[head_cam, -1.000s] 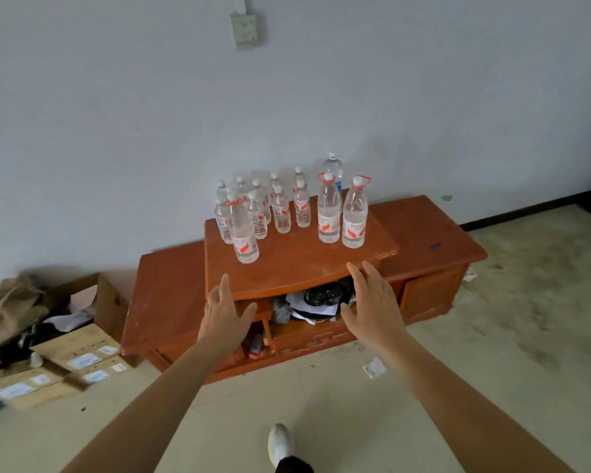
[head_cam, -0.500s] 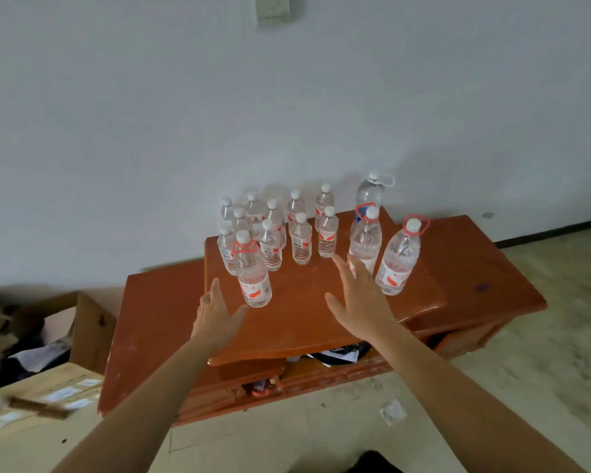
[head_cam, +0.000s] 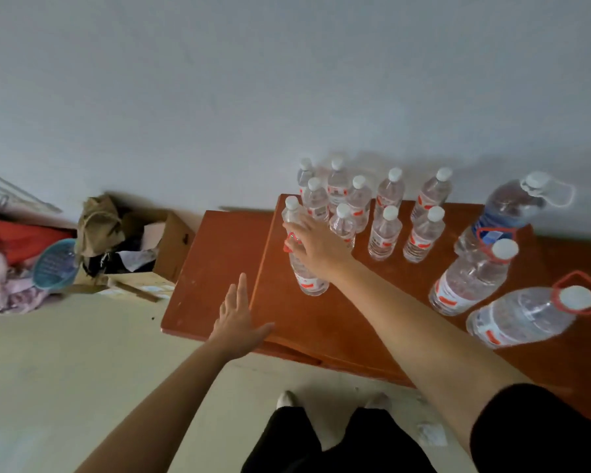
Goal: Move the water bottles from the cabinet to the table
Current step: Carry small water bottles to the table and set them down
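we are at the first pick: our right hand (head_cam: 316, 249) is wrapping the near-left bottle (head_cam: 306, 271) on the cabinet (head_cam: 321, 322), grip unclear; left hand (head_cam: 238, 322) spread flat. next, lift straight up.

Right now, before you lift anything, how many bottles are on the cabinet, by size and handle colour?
Small white-capped bottles: 10
Large red-handled bottles: 3, one partly under the right hand
Large blue-labelled bottle, white handle: 1
Total: 14
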The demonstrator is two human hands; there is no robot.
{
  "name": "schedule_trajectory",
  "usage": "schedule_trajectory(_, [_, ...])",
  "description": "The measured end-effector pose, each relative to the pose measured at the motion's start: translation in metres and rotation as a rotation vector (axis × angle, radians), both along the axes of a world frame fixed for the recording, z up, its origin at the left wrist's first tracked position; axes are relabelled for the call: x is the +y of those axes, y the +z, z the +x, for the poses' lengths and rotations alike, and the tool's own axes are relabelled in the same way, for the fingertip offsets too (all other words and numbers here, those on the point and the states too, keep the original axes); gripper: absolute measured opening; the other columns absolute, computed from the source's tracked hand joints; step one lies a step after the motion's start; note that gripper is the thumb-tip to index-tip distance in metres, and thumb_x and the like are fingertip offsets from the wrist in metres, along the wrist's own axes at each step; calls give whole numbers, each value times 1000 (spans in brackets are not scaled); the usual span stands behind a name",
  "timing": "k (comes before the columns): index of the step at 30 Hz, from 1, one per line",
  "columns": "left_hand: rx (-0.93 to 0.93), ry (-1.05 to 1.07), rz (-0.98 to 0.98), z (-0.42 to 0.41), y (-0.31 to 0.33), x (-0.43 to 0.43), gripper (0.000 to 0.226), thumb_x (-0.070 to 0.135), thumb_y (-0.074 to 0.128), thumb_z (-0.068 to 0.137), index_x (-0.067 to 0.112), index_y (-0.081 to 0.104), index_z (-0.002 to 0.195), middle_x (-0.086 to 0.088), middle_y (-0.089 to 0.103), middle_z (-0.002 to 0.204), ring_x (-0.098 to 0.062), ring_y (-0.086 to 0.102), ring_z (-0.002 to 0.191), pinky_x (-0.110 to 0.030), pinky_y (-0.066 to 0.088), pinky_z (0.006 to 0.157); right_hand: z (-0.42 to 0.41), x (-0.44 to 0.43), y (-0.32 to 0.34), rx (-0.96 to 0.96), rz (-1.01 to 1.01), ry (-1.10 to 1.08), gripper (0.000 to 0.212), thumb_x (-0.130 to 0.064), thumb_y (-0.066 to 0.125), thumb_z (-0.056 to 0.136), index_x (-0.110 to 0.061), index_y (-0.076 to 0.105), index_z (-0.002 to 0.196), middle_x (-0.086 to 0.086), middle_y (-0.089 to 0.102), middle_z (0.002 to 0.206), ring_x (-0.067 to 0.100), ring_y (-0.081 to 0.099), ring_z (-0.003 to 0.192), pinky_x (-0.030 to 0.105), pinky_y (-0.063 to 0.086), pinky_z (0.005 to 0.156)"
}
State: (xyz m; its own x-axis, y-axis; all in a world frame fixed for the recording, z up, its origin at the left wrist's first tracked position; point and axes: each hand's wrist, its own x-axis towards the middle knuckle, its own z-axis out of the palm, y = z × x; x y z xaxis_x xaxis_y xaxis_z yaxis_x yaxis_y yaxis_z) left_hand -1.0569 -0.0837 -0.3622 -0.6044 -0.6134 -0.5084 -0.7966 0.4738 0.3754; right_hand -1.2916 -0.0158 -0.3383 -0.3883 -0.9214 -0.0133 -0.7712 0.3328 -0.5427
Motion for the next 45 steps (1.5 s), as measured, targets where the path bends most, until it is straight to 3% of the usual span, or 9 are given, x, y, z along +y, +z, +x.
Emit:
schedule_trajectory(2, [-22, -15, 10, -11, -7, -3, 120, 60, 68, 85, 40, -32, 148, -4, -21, 166, -36, -10, 153, -61, 13, 120, -4, 5, -2, -3, -66, 46, 31, -29, 45, 107, -19, 55, 134, 4, 53, 136, 28, 63, 108, 35, 51, 80])
schedule_trajectory(6, [-65, -108, 33, -59, -40, -24, 119, 58, 71, 82, 41, -25, 151, -4, -15, 167, -37, -4, 153, -63, 16, 120, -23, 36, -4, -77, -88, -76, 24, -22, 51, 104, -15, 58, 125, 4, 54, 121, 13, 60, 82, 15, 40, 66])
schedule_trajectory(14, [13, -691, -60, -171, -99, -11, 126, 67, 74, 74, 41, -22, 152, -1, -13, 168, -33, -9, 154, -64, 7, 120, -34, 144, -37, -234, 38, -498, 39, -30, 47, 101, -21, 58, 137, 1, 49, 137, 11, 56, 113, 22, 48, 94])
schedule_trajectory(18, [42, -849, -104, -200, -125, -8, 125, 61, 80, 71, 40, -11, 154, -1, 8, 168, -32, 4, 154, -68, 9, 119, -19, 168, -60, -306, 55, -648, 41, -36, 44, 100, -25, 58, 138, 0, 44, 149, 7, 42, 134, 27, 38, 112])
schedule_trajectory(23, [92, -949, -174, -203, -149, -1, 96, 63, 70, 74, 37, 17, 150, 0, 36, 155, -33, 23, 148, -72, 13, 114, -3, 192, -80, -413, 175, -815, 58, -48, 67, 88, -35, 51, 143, -6, 32, 160, 12, 28, 148, 42, 30, 120])
schedule_trajectory(28, [103, -935, -217, -184, -142, 7, 86, 64, 67, 78, 35, 24, 146, 0, 44, 149, -32, 33, 142, -73, 16, 113, 9, 189, -86, -183, 335, -739, 96, -85, 64, 68, -41, 37, 149, -2, 27, 162, 24, 38, 145, 47, 46, 108])
schedule_trajectory(33, [104, -889, -371, -165, -99, -4, 83, 62, 66, 80, 36, 24, 146, 4, 46, 145, -29, 35, 139, -70, 15, 114, 15, 147, -73, 212, 703, -456, 116, -77, 70, 72, -37, 2, 157, 15, 10, 167, 42, 32, 146, 72, 13, 114])
schedule_trajectory(38, [149, -718, -503, -148, -44, -24, 85, 61, 67, 81, 39, 22, 149, 5, 40, 151, -27, 28, 142, -67, 10, 115, 24, 108, -50, 305, 499, -442, 116, -59, 76, 79, -33, -5, 157, 15, 20, 162, 47, 28, 147, 68, 20, 116])
schedule_trajectory(45, [165, -416, -823, -94, 36, -30, 86, 58, 71, 76, 40, 22, 145, 5, 47, 144, -27, 36, 134, -69, 16, 112, 1, 64, 11, 504, 87, -201, 92, -21, 84, 76, -35, 29, 148, 16, 48, 130, 33, 58, 111, 58, 47, 100])
